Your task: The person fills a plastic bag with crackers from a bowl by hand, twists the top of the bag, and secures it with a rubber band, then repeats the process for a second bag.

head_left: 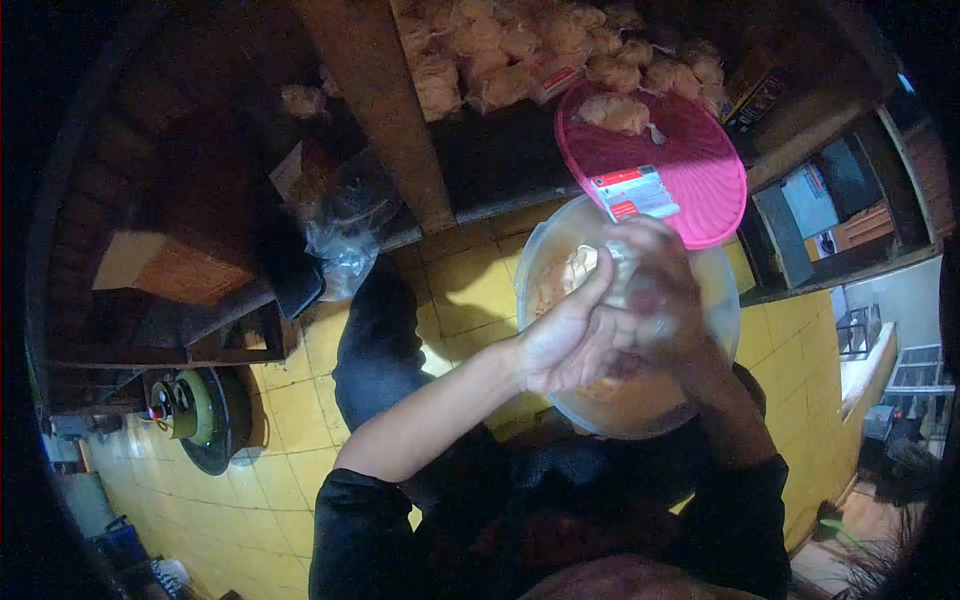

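Observation:
Over a round translucent tub (528, 285) my two hands meet around a clear plastic bag (625, 262) with pale pieces in it. My left hand (575, 345) is closed on the bag from the left, thumb pointing up. My right hand (665, 290) lies against the bag from the right; its fingers are smeared by motion. Orange-brown loose pieces (615, 392) show inside the tub below my hands. Just beyond the tub's far rim is a pink ribbed lid (705, 185), bearing a filled bag (614, 114) and a red-and-white label (635, 193).
Many filled plastic bags (480, 50) are heaped behind a wooden post (385, 110). A cardboard box (175, 265) and crumpled clear plastic (345, 255) are at the left. A green gas cylinder (205, 405) stands on the yellow tiled floor (300, 440). A wooden frame (850, 200) is at the right.

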Action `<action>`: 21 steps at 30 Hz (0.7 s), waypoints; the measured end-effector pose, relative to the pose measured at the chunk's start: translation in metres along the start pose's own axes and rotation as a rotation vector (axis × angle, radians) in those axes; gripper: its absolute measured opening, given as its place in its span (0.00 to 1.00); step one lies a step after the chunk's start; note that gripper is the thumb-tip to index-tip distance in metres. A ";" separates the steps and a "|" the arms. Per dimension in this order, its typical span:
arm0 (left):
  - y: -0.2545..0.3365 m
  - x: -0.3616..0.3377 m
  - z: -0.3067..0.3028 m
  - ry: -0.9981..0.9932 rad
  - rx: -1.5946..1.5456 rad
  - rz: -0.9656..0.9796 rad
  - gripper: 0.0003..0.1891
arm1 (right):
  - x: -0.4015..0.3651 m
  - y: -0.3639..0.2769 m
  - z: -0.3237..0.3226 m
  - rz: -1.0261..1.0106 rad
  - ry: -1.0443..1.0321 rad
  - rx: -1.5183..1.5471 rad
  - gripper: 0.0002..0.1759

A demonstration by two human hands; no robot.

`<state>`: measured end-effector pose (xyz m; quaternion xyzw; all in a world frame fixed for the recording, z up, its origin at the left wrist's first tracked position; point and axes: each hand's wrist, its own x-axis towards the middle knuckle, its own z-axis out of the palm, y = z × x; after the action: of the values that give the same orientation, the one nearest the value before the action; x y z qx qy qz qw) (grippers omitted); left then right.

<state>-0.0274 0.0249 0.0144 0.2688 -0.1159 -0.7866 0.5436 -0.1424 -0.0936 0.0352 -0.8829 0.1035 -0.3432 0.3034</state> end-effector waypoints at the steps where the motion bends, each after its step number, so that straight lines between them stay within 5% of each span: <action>1: -0.001 -0.001 0.001 -0.116 -0.303 -0.025 0.29 | 0.004 -0.006 -0.001 -0.375 -0.108 -0.368 0.18; 2: -0.004 0.001 0.006 0.085 -0.198 0.056 0.25 | 0.001 -0.006 0.004 -0.376 -0.108 -0.365 0.18; 5: -0.014 0.009 -0.033 -0.132 0.013 0.100 0.18 | -0.015 -0.003 0.015 -0.569 -0.191 -0.580 0.17; 8: -0.010 0.010 -0.033 -0.088 -0.161 0.171 0.11 | -0.019 -0.001 0.016 -0.636 -0.219 -0.632 0.21; 10: 0.000 0.008 -0.016 -0.005 -0.186 0.254 0.10 | -0.014 -0.001 0.012 -0.399 -0.134 -0.462 0.09; 12: 0.009 0.011 0.010 0.179 -0.229 0.382 0.06 | -0.006 0.004 0.006 -0.308 -0.038 -0.351 0.09; 15: 0.009 0.012 -0.005 0.115 -0.178 0.296 0.08 | 0.001 0.000 0.012 -0.155 0.170 -0.151 0.16; 17: 0.007 0.012 -0.013 0.032 -0.206 0.285 0.07 | -0.006 0.014 0.011 0.386 0.071 0.367 0.23; 21: 0.008 0.011 -0.008 -0.041 -0.218 0.300 0.09 | -0.008 0.032 0.008 0.375 0.048 0.550 0.26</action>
<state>-0.0195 0.0127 0.0080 0.1719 -0.0799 -0.7101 0.6781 -0.1421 -0.1123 0.0066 -0.7252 0.1745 -0.3172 0.5857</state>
